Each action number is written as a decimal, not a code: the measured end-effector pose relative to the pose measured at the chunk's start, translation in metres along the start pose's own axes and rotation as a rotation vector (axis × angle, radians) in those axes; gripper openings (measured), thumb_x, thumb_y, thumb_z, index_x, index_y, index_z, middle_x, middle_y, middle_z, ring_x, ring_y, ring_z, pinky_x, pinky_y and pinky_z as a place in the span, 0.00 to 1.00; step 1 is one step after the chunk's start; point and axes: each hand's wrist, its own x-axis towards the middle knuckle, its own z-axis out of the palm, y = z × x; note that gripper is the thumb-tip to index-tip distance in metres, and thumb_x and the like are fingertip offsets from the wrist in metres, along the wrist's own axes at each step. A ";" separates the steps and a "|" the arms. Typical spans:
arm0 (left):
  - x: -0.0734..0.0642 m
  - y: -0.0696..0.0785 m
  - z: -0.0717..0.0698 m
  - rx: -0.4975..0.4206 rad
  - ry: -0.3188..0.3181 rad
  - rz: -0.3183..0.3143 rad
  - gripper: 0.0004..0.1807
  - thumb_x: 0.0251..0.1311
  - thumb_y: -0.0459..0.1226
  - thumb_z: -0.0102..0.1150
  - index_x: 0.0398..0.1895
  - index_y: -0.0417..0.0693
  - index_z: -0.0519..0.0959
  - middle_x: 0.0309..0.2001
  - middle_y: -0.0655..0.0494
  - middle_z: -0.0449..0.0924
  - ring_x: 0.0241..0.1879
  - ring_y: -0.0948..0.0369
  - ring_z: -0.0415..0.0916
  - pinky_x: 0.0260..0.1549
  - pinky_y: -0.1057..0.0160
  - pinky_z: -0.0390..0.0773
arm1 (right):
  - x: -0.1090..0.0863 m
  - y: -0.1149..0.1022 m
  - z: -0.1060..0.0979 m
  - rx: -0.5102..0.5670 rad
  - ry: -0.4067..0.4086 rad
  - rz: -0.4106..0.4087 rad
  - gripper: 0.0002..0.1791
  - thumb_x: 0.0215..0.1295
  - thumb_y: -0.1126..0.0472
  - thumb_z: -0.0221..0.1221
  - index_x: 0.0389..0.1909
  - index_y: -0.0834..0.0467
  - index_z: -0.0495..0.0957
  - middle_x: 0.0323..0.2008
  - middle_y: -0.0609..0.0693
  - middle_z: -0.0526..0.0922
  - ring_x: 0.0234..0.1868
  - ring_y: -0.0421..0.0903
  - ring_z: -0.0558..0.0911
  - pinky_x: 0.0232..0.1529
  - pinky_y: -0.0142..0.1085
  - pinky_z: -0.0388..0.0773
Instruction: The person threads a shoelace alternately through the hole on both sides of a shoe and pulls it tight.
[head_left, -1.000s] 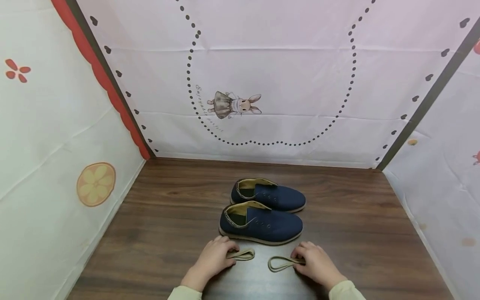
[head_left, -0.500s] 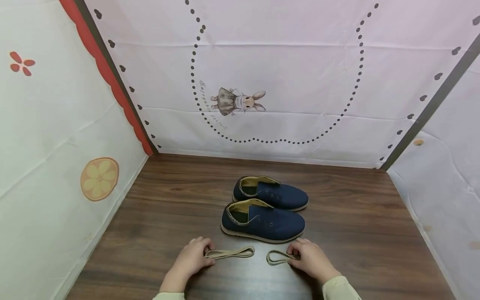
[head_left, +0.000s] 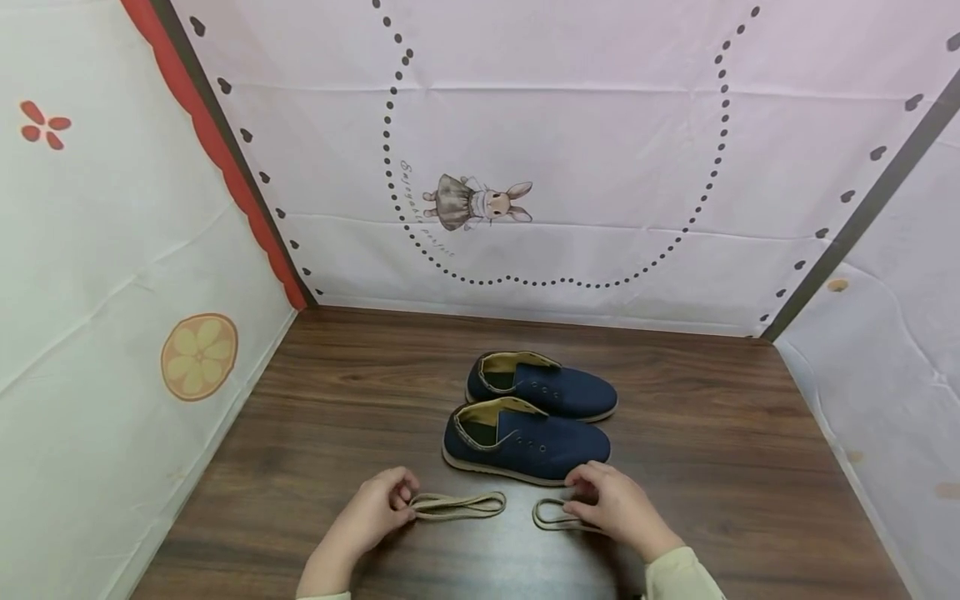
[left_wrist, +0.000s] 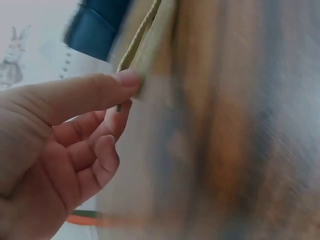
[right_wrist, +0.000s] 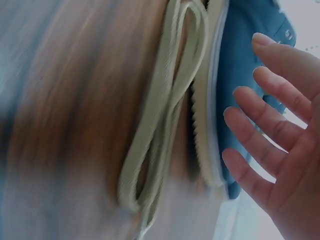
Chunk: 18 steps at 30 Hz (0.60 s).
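The left hand (head_left: 377,504) pinches the left end of a tan shoelace (head_left: 459,502) between thumb and fingers; the left wrist view shows the strands running away from beneath the thumb tip, with the other fingers loosely bent. This lace lies folded in a long narrow loop, its rounded end pointing right.

The right hand (head_left: 618,507) has let go: in the right wrist view its fingers are spread and grasp nothing. It hovers by a second tan lace (right_wrist: 159,105), folded in the same way on the right, its loop end facing left toward the first one, a gap between the two. In the head view the hand covers part of that lace, and its fingertips overlap the edge of the near shoe's toe; whether they touch it I cannot tell.

Just beyond the laces stands the near shoe (head_left: 532,446), dark blue with a tan sole and yellowish lining, its toe to the right. The far shoe (head_left: 577,393) stands close behind it, facing the same way. The eyelets that show on both are unlaced.

All this is on a dark wood-grain surface (head_left: 352,417). White printed cloth rises at the left, far and right sides, with a rabbit figure (head_left: 480,203) on the far panel and an orange slice (head_left: 198,357) on the left one.
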 end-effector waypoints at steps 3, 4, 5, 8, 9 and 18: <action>0.004 0.020 0.004 0.001 0.065 0.074 0.15 0.41 0.22 0.66 0.32 0.41 0.74 0.27 0.59 0.72 0.27 0.66 0.71 0.28 0.68 0.74 | 0.003 -0.015 0.003 0.037 0.026 -0.064 0.11 0.52 0.57 0.67 0.36 0.52 0.79 0.33 0.42 0.76 0.34 0.38 0.75 0.35 0.35 0.73; 0.006 0.027 0.008 -0.012 0.078 0.110 0.15 0.41 0.22 0.66 0.32 0.41 0.75 0.27 0.59 0.73 0.27 0.66 0.71 0.28 0.67 0.74 | 0.005 -0.021 0.006 0.055 0.037 -0.099 0.11 0.52 0.58 0.67 0.36 0.52 0.79 0.33 0.42 0.76 0.35 0.38 0.76 0.36 0.35 0.74; 0.008 0.035 0.012 -0.026 0.086 0.144 0.15 0.42 0.22 0.65 0.33 0.42 0.75 0.27 0.59 0.74 0.27 0.66 0.72 0.28 0.67 0.75 | 0.007 -0.027 0.009 0.066 0.051 -0.135 0.11 0.52 0.58 0.67 0.37 0.52 0.80 0.34 0.41 0.76 0.35 0.38 0.76 0.37 0.35 0.74; 0.017 0.055 0.028 -0.089 0.076 0.239 0.15 0.45 0.23 0.64 0.36 0.43 0.75 0.27 0.60 0.75 0.28 0.67 0.74 0.29 0.65 0.75 | 0.015 -0.045 0.019 0.087 0.095 -0.225 0.13 0.53 0.57 0.67 0.41 0.51 0.80 0.37 0.41 0.76 0.37 0.40 0.77 0.38 0.34 0.74; 0.020 0.061 0.033 -0.110 0.062 0.261 0.16 0.46 0.24 0.64 0.38 0.44 0.75 0.27 0.61 0.76 0.28 0.68 0.74 0.29 0.65 0.75 | 0.017 -0.050 0.022 0.087 0.103 -0.237 0.14 0.53 0.56 0.67 0.42 0.51 0.80 0.38 0.41 0.76 0.37 0.40 0.77 0.38 0.34 0.75; 0.033 0.079 0.055 -0.146 -0.013 0.297 0.19 0.49 0.24 0.61 0.45 0.44 0.72 0.31 0.62 0.73 0.30 0.66 0.72 0.28 0.68 0.71 | 0.019 -0.058 0.030 0.195 0.122 -0.125 0.04 0.58 0.57 0.63 0.33 0.50 0.81 0.30 0.39 0.80 0.26 0.32 0.73 0.27 0.29 0.72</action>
